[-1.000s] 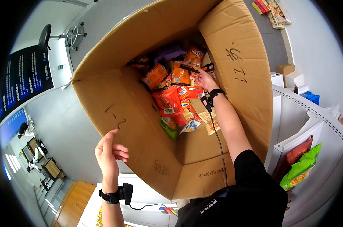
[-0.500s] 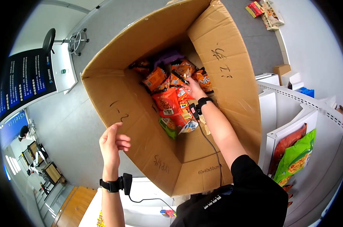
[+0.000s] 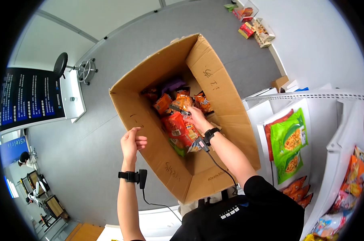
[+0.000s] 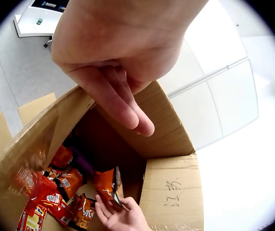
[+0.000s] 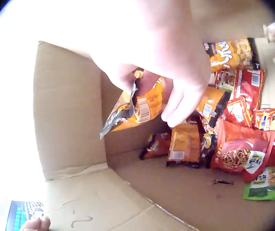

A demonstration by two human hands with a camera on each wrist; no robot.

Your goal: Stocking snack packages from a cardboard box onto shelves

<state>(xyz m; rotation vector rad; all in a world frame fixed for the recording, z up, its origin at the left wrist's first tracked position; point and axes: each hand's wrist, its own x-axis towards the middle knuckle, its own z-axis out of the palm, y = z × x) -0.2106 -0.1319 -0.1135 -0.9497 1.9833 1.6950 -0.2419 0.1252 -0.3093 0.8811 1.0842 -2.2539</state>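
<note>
My right hand (image 3: 198, 119) is inside a deep cardboard box (image 3: 220, 76), gripping an orange snack bag (image 5: 144, 103) with black sealed ends. The right wrist view shows the thumb and fingers pinching it, above several orange and red packets. At the box's left rim, my left hand (image 3: 132, 143) hovers with loosely bent fingers and nothing in them. In the left wrist view, that hand hangs over the box opening, and the held bag appears below it. Among the packets lie a red noodle bag (image 5: 233, 147) and a green bag (image 5: 270, 183).
On the right, a white rack (image 3: 318, 132) carries a large green bag (image 3: 290, 136) and more snack packets. Small cartons (image 3: 264, 32) lie on the floor by the far wall. A stool (image 3: 85, 71) stands at upper left. A cable hangs from each wrist camera.
My right hand has drawn the orange bag leftward and up from the pile, uncovering another orange packet. The box now looks smaller and lower in the head view. The left hand keeps its pose.
</note>
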